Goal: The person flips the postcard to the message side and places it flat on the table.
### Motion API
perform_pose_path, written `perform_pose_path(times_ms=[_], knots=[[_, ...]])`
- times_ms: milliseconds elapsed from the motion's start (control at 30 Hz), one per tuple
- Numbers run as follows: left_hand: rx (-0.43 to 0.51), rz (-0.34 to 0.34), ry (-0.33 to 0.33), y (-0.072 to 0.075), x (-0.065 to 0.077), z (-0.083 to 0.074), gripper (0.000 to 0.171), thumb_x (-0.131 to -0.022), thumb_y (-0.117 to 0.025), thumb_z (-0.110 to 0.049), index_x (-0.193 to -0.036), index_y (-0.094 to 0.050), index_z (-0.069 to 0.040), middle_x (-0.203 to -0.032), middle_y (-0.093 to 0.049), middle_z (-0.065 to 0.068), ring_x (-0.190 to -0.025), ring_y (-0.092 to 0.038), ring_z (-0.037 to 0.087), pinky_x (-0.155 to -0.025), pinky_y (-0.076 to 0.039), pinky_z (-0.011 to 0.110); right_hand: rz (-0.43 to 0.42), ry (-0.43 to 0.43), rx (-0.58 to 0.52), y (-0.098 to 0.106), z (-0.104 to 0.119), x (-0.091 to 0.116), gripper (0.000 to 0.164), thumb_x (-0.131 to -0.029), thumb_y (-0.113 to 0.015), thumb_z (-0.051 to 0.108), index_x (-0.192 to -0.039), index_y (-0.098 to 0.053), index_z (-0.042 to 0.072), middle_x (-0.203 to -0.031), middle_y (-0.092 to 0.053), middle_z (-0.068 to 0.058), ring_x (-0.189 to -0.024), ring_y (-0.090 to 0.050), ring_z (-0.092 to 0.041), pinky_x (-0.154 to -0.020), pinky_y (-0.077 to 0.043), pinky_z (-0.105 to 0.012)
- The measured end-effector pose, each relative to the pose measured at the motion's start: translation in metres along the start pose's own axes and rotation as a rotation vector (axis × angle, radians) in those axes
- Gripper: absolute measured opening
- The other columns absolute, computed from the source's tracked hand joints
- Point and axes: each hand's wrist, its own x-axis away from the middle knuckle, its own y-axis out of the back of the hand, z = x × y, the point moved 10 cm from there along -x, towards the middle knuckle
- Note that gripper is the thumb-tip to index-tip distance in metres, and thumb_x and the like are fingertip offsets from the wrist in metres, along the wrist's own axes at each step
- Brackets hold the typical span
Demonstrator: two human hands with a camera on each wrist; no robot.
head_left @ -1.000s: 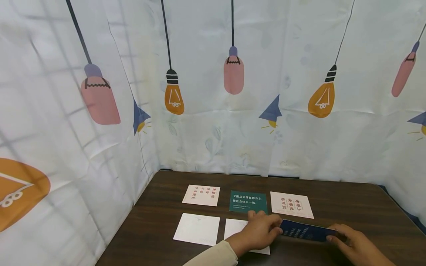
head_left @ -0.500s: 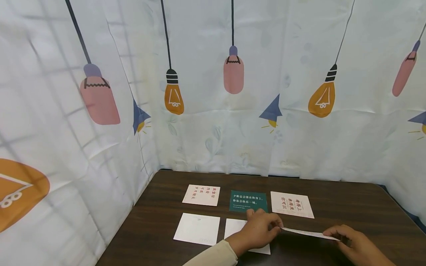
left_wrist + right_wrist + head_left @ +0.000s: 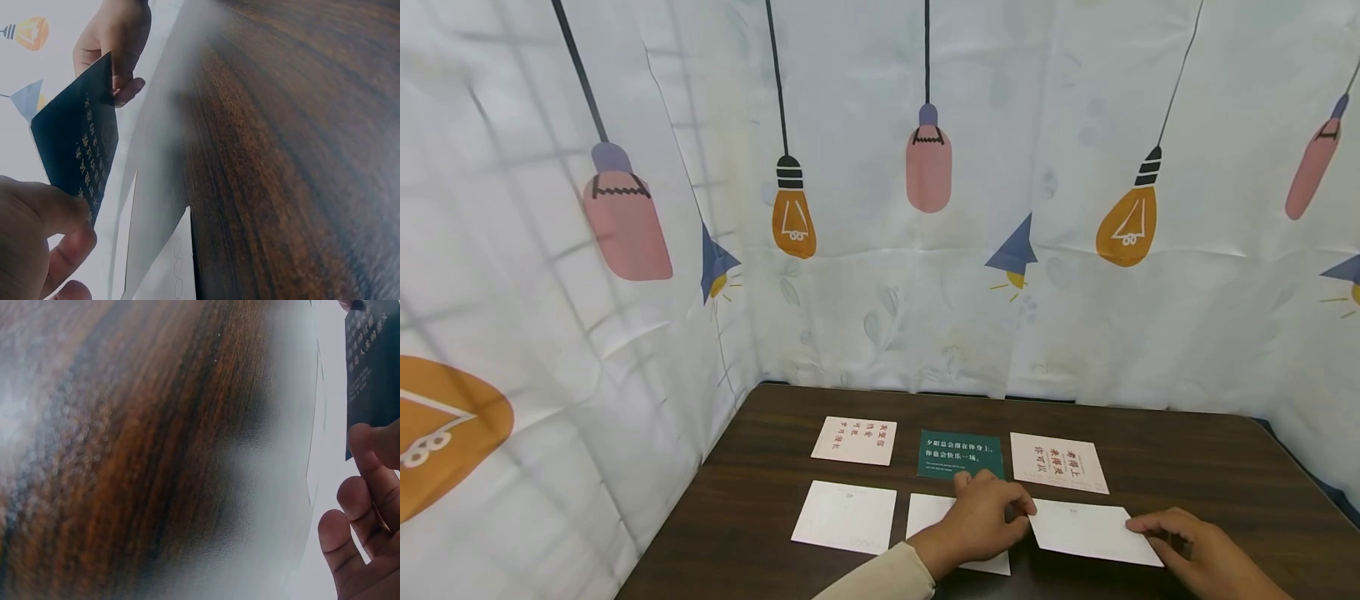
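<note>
Both hands hold one postcard [image 3: 1092, 531] above the dark wooden table, its white back facing up in the head view. Its dark blue printed face [image 3: 75, 137] shows from below in the left wrist view. The left hand [image 3: 981, 518] pinches the card's left edge between thumb and fingers. At the opposite edge, the right hand [image 3: 1198, 548] pinches it with thumb and index finger, other fingertips [image 3: 334, 530] off the card. Under the left hand and wrist, a white postcard [image 3: 925, 512] lies partly hidden. A green postcard [image 3: 960, 454] lies just beyond the left hand.
Another white postcard [image 3: 844, 517] lies face down at the left. Behind it is a pale card with red writing [image 3: 853, 441]; a similar pale card [image 3: 1058, 462] lies at the back right. A patterned white curtain [image 3: 880, 317] hangs behind the brown table [image 3: 760, 467].
The held postcard has turned over between the hands, from its dark blue face showing, through edge-on, to its white back. Both hands stay in nearly the same place.
</note>
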Motion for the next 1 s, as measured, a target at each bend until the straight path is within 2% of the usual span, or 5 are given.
perform_pose_path(times_ms=[200,500,600,833,1000], knots=[[0.036,0.002,0.002,0.001,0.0,0.0,0.019,-0.096,-0.064,-0.016,-0.102,-0.077,-0.028,-0.091,-0.067,-0.029,-0.084,-0.039,-0.003,-0.078,-0.018,0.037,0.041,-0.057,-0.043,-0.001,-0.004,0.001,0.042,-0.087,-0.072,-0.011,-0.12,-0.071,0.016,-0.111,-0.062,0.019,-0.093,-0.056,0.005,-0.059,-0.046,-0.024],[0.05,0.043,0.017,-0.003,0.002,0.002,0.013,-0.098,-0.066,-0.034,-0.103,-0.077,-0.029,-0.092,-0.063,-0.031,-0.086,-0.038,-0.004,-0.079,-0.018,0.037,0.148,-0.205,-0.066,-0.006,-0.013,0.005,0.024,-0.098,-0.068,0.006,-0.12,-0.07,0.016,-0.108,-0.059,0.02,-0.089,-0.054,0.004,-0.061,-0.047,-0.026],[0.042,0.058,0.017,-0.005,0.003,0.002,0.011,-0.096,-0.069,-0.036,-0.102,-0.076,-0.031,-0.092,-0.063,-0.03,-0.087,-0.038,-0.004,-0.079,-0.017,0.038,0.174,-0.262,-0.055,-0.009,-0.017,0.007,0.02,-0.099,-0.069,0.013,-0.118,-0.071,0.017,-0.105,-0.058,0.02,-0.087,-0.053,0.003,-0.063,-0.048,-0.026],[0.003,0.099,0.022,-0.009,0.002,0.002,0.013,-0.091,-0.075,-0.04,-0.102,-0.076,-0.033,-0.092,-0.062,-0.028,-0.089,-0.037,-0.003,-0.079,-0.018,0.04,0.19,-0.285,-0.018,-0.013,-0.02,0.008,0.017,-0.097,-0.073,0.019,-0.114,-0.07,0.017,-0.104,-0.058,0.019,-0.086,-0.052,0.003,-0.067,-0.049,-0.023],[-0.025,0.129,0.02,-0.014,0.002,0.003,0.017,-0.089,-0.078,-0.042,-0.103,-0.076,-0.034,-0.09,-0.061,-0.03,-0.091,-0.038,-0.002,-0.078,-0.018,0.04,0.274,-0.398,-0.016,-0.019,-0.029,0.011,0.027,-0.094,-0.076,0.027,-0.116,-0.067,0.013,-0.103,-0.058,0.006,-0.085,-0.049,0.002,-0.07,-0.049,-0.023]])
